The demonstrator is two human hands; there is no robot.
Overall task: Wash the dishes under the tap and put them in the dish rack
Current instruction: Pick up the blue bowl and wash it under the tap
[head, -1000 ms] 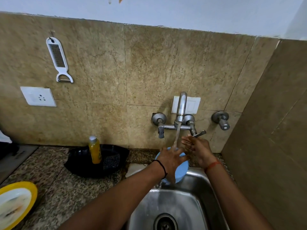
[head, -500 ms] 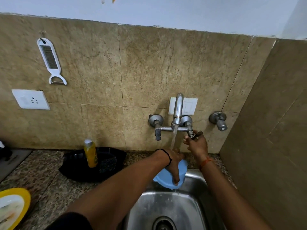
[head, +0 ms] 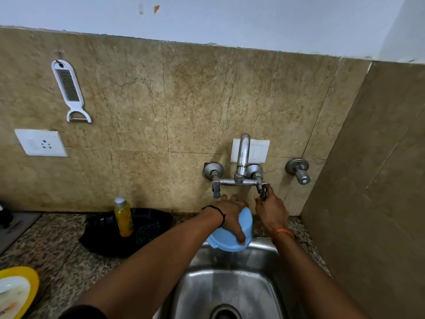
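- Over the sink [head: 230, 293], the left hand [head: 230, 215] is clamped one-handed on the blue bowl [head: 232, 240], thumb on its rim; a wet rim could slip and drop it.
- The right hand [head: 271, 210] pinches the tap lever [head: 264, 191]; no stream shows, and an over-turn could splash water off the bowl onto the counter [head: 57, 254].
- No rack is visible.

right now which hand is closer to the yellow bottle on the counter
Left. The left hand grips the blue bowl over the sink, on the side toward the yellow bottle. The right hand is farther off, its fingers on the tap handle.
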